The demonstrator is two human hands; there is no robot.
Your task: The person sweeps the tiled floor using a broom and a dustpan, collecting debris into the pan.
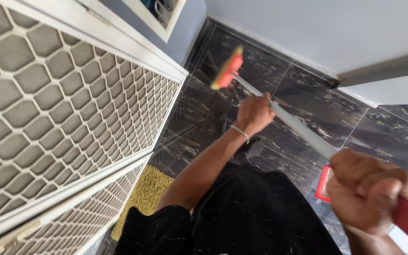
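While the view tilts hard, I've got both hands clamped on a long broom, its head out over the dark floor.

Plenty is tough to read from here: the broom's red-and-yellow head is motion-blurred, so I can't make out its bristles or whether they touch the tiles. My right hand sits close to the lens, soft and large, fist wrapped tight round the red grip, which runs out of frame at the lower right. My left hand, bangle on the wrist, is clenched round the grey shaft further up, arm stretched forward. A red object peeks out behind the right fist, mostly hidden. The mesh screen door fills the left, cut by the frame, with a yellow mat at its foot.
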